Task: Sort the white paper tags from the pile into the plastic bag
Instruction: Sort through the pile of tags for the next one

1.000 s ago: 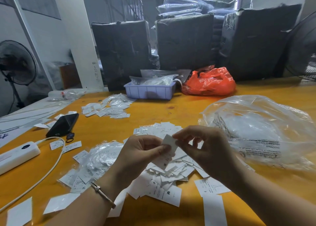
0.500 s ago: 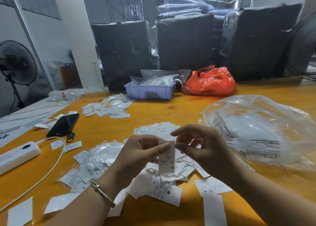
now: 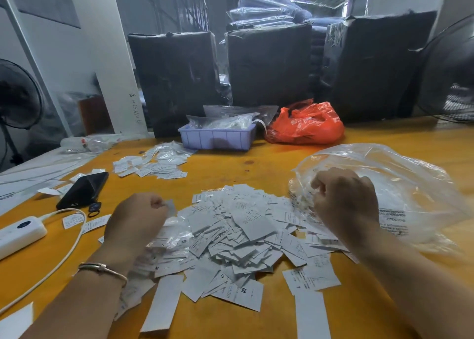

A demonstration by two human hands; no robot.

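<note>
both hands have parted since the earlier frame; right hand [image 3: 345, 205] curls at the plastic bag [image 3: 400, 184] mouth, grasp unclear; left hand [image 3: 136, 220] pinches a tag [image 3: 171, 206] beside the pile [image 3: 238, 231]; most tags remain unsorted

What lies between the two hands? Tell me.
The head view shows the pile of white paper tags on the table between the left hand and the right hand.
</note>
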